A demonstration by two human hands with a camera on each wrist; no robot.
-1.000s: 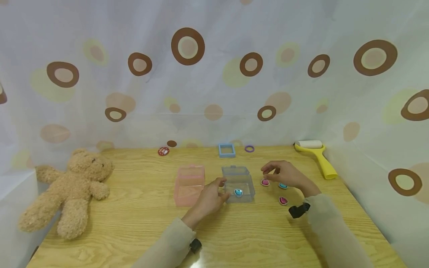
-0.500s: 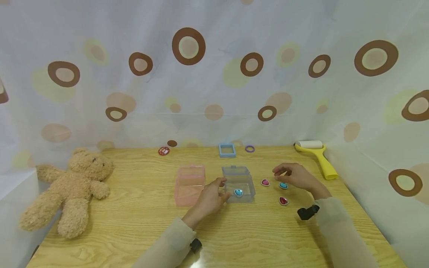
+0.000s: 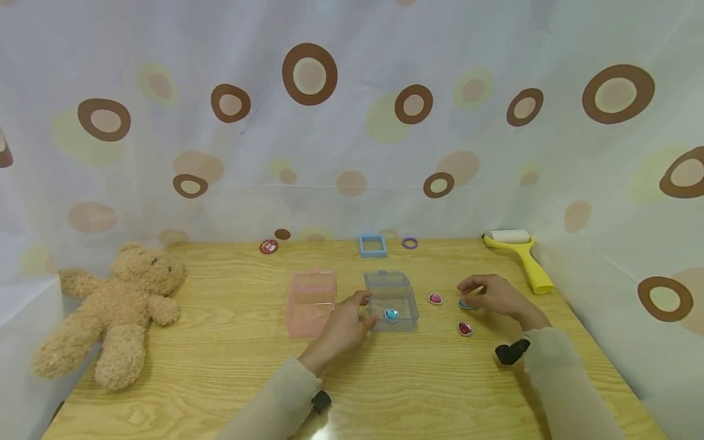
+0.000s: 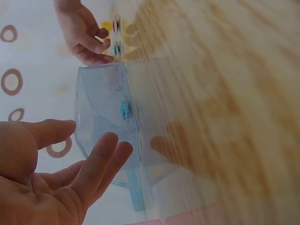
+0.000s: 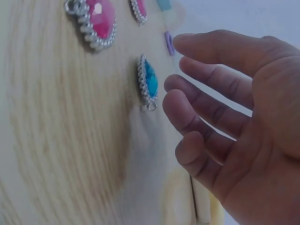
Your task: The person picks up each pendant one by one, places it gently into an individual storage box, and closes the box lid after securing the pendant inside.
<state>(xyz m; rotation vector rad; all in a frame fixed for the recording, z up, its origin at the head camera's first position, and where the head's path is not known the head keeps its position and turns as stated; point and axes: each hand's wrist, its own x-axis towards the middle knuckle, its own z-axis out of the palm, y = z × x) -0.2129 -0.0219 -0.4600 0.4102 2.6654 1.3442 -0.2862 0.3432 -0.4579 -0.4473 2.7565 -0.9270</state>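
Observation:
My left hand (image 3: 345, 322) is beside the bluish see-through box (image 3: 406, 324), its lid tipped back. Thumb and fingers are spread at the near left side of the box in the left wrist view. Inside the box lies a blue gem pendant (image 3: 392, 315) with a silvery beaded rim. My right hand (image 3: 497, 296) hovers over a second blue gem pendant (image 5: 150, 82) on the table. Its fingers are loosely bent and hold nothing, with the fingertips close to that pendant. Two pink gem pendants, a left one (image 3: 436, 299) and a nearer one (image 3: 465, 329), lie around it.
A pink see-through box (image 3: 305, 324) stands open left of the bluish one. Behind are a red badge (image 3: 269, 247), a blue square frame (image 3: 373, 245) and a purple ring (image 3: 409, 243). A teddy bear (image 3: 121, 311) lies left, a yellow-handled roller (image 3: 530, 266) back right.
My right hand has moved right, from above the left pink pendant to the blue one, and lowered. My left hand has stayed beside the bluish box.

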